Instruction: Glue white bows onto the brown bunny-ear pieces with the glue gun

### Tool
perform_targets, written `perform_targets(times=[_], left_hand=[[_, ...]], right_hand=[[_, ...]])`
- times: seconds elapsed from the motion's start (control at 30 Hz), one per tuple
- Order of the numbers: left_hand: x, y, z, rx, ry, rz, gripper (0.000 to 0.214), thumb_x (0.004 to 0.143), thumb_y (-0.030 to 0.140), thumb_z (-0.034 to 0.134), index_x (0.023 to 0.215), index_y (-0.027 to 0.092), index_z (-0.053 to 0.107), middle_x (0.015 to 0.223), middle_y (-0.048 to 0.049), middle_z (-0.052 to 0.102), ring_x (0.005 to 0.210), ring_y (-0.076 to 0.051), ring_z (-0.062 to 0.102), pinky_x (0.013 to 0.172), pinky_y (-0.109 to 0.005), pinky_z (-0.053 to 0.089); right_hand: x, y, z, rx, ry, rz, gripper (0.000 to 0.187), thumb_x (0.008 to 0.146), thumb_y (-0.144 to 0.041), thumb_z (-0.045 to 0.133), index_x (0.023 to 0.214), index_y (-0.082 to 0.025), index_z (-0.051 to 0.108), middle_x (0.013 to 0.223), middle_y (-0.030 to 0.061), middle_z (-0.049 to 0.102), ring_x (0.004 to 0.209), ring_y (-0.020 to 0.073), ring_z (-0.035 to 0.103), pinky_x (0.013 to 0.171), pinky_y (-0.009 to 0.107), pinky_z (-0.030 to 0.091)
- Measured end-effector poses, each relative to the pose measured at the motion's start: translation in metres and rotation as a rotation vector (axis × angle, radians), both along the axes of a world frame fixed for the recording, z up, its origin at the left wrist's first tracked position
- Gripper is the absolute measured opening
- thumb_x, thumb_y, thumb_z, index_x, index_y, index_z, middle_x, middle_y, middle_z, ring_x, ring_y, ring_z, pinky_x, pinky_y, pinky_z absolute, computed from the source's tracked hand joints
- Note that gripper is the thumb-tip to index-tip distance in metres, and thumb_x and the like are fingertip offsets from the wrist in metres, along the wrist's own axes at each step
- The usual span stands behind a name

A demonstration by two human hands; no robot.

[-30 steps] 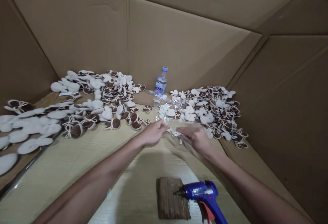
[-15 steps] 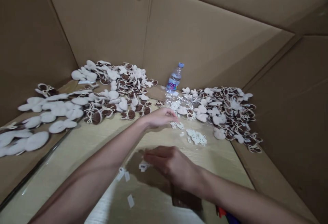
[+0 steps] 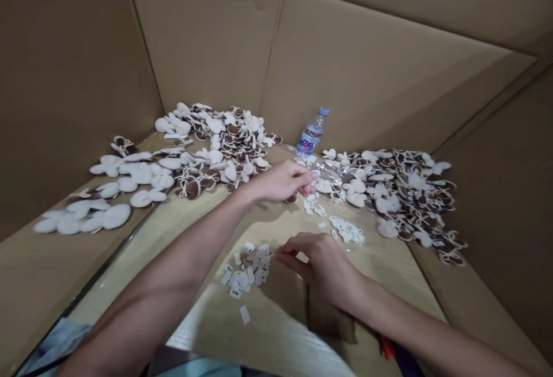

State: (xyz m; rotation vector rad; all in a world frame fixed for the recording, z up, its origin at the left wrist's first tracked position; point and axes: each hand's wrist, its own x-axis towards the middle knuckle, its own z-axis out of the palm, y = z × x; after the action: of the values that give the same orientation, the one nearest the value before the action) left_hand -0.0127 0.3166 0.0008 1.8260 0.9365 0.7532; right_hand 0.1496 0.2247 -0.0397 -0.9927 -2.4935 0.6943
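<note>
My left hand [image 3: 288,182] reaches across the tabletop beside a small pile of white labels [image 3: 311,205]. Its fingers are curled together, and anything between them is hidden. Closer to me, my right hand [image 3: 322,259] pinches thumb and forefinger at the right side of another heap of small white labels [image 3: 249,269], several with dark print. What the pinch holds, if anything, is too small to tell. One loose label [image 3: 245,314] lies apart, towards me. A third group of labels [image 3: 347,230] lies beyond my right hand.
Heaps of white and brown plush pieces with string bows lie at the left [image 3: 207,152] and right [image 3: 401,187]. A water bottle [image 3: 311,131] stands by the cardboard wall [image 3: 367,77]. Clear plastic film [image 3: 334,170] lies near it. Under my right forearm is a brown block [image 3: 330,313].
My right hand has moved off the near label heap to its right, uncovering it. My left hand has shifted slightly farther away. The view has turned a little left.
</note>
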Motion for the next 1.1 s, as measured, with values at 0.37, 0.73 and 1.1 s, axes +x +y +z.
perform_targets(times=[0.37, 0.73, 1.1], left_hand=[[-0.042, -0.012, -0.056, 0.353, 0.532, 0.267, 0.044, 0.072, 0.027, 0.072, 0.115, 0.02, 0.065, 0.12, -0.0115, 0.064, 0.112, -0.031, 0.056, 0.093, -0.041, 0.044], [-0.012, 0.014, -0.067, 0.55, 0.761, 0.263, 0.024, 0.088, 0.031, 0.059, 0.106, 0.016, 0.064, 0.128, -0.0111, 0.056, 0.12, -0.028, 0.049, 0.102, -0.05, 0.037], [-0.009, 0.01, -0.063, 0.564, 0.958, 0.365, 0.029, 0.09, 0.034, 0.058, 0.112, 0.016, 0.062, 0.122, -0.0101, 0.061, 0.116, -0.026, 0.055, 0.099, -0.052, 0.042]], right_hand=[[0.094, -0.071, -0.003, 0.166, -0.118, -0.555, 0.028, 0.084, -0.042, 0.051, 0.093, -0.021, 0.069, 0.084, 0.0099, 0.075, 0.076, 0.0261, 0.072, 0.065, 0.035, 0.056], [0.151, -0.124, -0.045, 0.203, -0.233, -0.922, 0.044, 0.072, -0.05, 0.052, 0.093, -0.013, 0.065, 0.094, 0.0212, 0.072, 0.086, 0.0358, 0.07, 0.076, 0.046, 0.056], [0.153, -0.12, -0.064, -0.028, -0.001, -0.823, 0.031, 0.078, -0.032, 0.046, 0.092, -0.017, 0.068, 0.087, 0.012, 0.073, 0.079, 0.0262, 0.069, 0.072, 0.035, 0.053]])
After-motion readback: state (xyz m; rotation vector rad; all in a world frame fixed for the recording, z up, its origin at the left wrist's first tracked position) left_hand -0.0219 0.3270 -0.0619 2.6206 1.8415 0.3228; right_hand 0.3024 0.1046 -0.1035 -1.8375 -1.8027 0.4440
